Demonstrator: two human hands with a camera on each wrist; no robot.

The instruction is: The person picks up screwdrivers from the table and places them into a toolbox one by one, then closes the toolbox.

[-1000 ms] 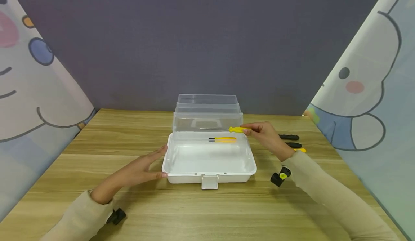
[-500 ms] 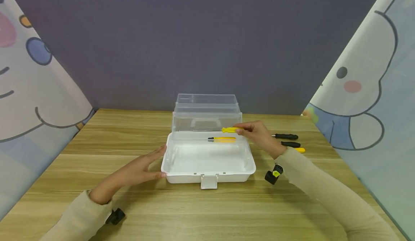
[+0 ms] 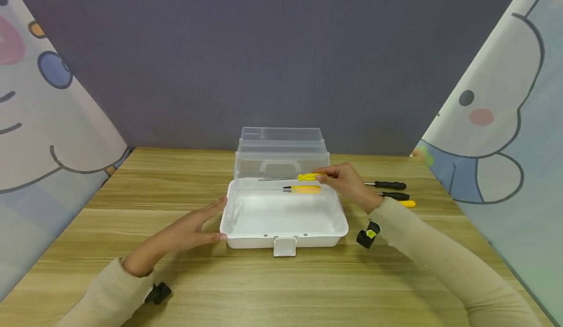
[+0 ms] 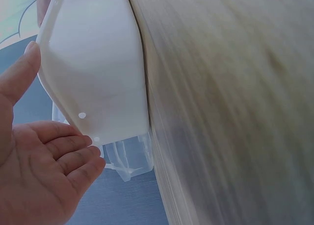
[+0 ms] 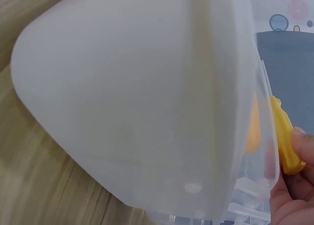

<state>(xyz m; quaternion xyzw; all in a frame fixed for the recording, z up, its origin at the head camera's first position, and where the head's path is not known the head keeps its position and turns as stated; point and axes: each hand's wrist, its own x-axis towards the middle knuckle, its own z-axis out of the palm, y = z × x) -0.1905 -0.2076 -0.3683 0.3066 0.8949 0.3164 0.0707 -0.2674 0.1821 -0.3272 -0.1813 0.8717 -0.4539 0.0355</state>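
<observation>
A white toolbox [image 3: 283, 217] lies with its clear lid [image 3: 281, 146] tipped back. My left hand [image 3: 186, 229] rests at its left side, fingers straight, the thumb on the front left corner; the left wrist view shows the fingertips against the box wall [image 4: 98, 73]. With my right hand [image 3: 347, 184] I pinch a screwdriver [image 3: 307, 177] by its yellow handle, over the back right of the box. Its shaft points left, nearly level. Below it, near the rear wall inside, is a yellow-handled tool [image 3: 308, 188] with a dark end.
Right of the box, two black-handled screwdrivers [image 3: 390, 185] and a yellow handle [image 3: 409, 204] lie on the wooden table [image 3: 281, 293], their left parts behind my right wrist. The box's latch [image 3: 284, 248] hangs down in front. A dark panel [image 3: 281, 63] stands behind.
My right hand has moved left with the screwdriver, farther over the box, and its tip has dipped slightly. More of the black-handled screwdrivers shows. My left hand has stayed still.
</observation>
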